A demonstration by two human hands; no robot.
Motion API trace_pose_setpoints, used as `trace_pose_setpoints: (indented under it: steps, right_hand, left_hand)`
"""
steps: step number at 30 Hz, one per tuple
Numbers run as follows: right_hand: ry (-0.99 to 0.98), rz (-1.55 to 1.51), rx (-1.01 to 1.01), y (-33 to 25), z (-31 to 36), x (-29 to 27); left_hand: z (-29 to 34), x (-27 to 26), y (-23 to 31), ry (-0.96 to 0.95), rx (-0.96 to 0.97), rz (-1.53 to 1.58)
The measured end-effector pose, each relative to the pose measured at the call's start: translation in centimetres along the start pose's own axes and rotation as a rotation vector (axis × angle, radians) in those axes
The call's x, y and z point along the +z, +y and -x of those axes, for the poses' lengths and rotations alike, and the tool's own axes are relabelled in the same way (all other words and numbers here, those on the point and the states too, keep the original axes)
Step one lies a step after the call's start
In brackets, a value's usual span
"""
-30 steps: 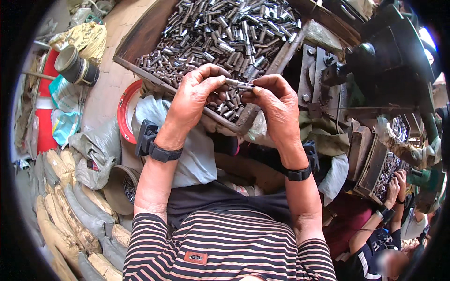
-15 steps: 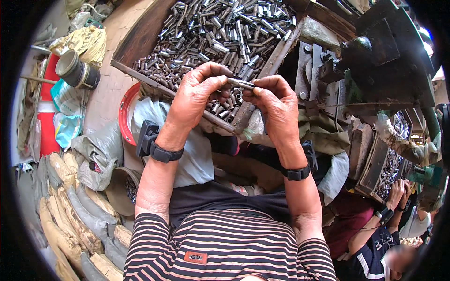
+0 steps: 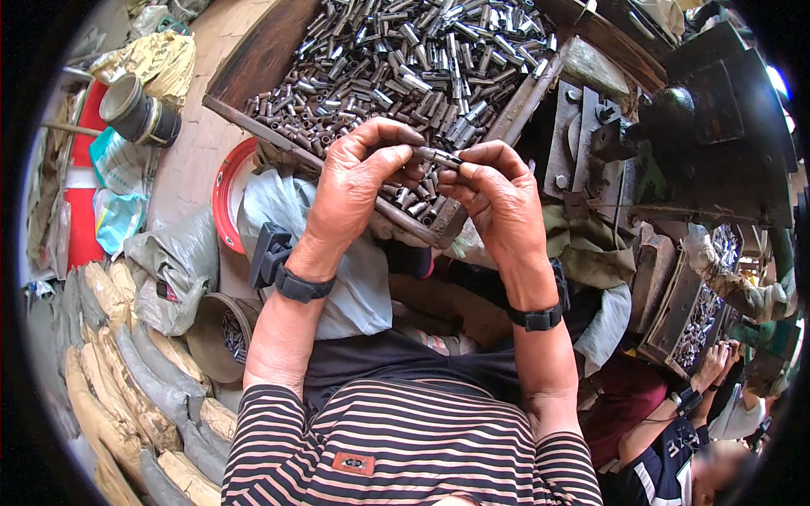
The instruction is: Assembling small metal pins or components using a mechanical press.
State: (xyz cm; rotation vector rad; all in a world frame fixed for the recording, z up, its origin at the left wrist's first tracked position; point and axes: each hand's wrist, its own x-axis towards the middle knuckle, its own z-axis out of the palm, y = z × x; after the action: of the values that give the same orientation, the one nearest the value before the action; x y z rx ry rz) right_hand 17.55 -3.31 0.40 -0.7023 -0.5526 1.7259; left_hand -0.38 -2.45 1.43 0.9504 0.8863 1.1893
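So, metal piece [image 3: 438,158] in both hands [image 3: 353,179] [image 3: 504,196]

Shirt [image 3: 405,434]: black, thin cream horizontal stripes; orange-brown patch [image 3: 353,463]. Wristbands [image 3: 305,288]: black. Held metal piece [image 3: 437,157]: silver-grey, dark toward right end. Metal tubes [image 3: 405,72]: silver to dull brown-grey. Tray [image 3: 263,63]: dark brown. Round rim [image 3: 225,202]: red. Draped cloth [image 3: 354,291]: pale blue-grey. Crumpled sack [image 3: 164,66]: yellow. Plastic bag [image 3: 118,221]: light blue. Stacked sacks [image 3: 91,388]: tan and grey. Machine [image 3: 717,126]: black.

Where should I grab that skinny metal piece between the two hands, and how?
Probably pinch the slim metal piece by its bare middle, from above: the left hand and right hand cover its ends, and it lies crosswise with its top exposed.
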Motion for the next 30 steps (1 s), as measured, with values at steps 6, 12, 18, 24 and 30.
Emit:
trace_pose_setpoints:
  steps: [6,12,18,24,30]
  right_hand:
    - [0.033,0.038,0.014,-0.1,0.3,-0.5]
    - [-0.051,0.017,0.147,-1.0,0.4,-1.6]
    - [-0.122,0.09,0.156,-1.1,1.0,-2.1]
    - [-0.08,0.273,0.077,-0.7,1.8,-0.6]
    - [-0.201,0.145,0.184,-0.8,2.0,0.7]
  left_hand:
    - [0.6,1.1,1.0,0.01,0.325,-0.655]
    - [0.9,1.2,1.6,-0.112,0.471,-0.848]
    - [2.0,0.9,1.3,-0.175,-0.065,-0.289]
    - [2.3,0.0,1.5,-0.282,-0.193,-0.135]
    - [2.7,-1.4,1.3,-0.426,-0.189,0.065]
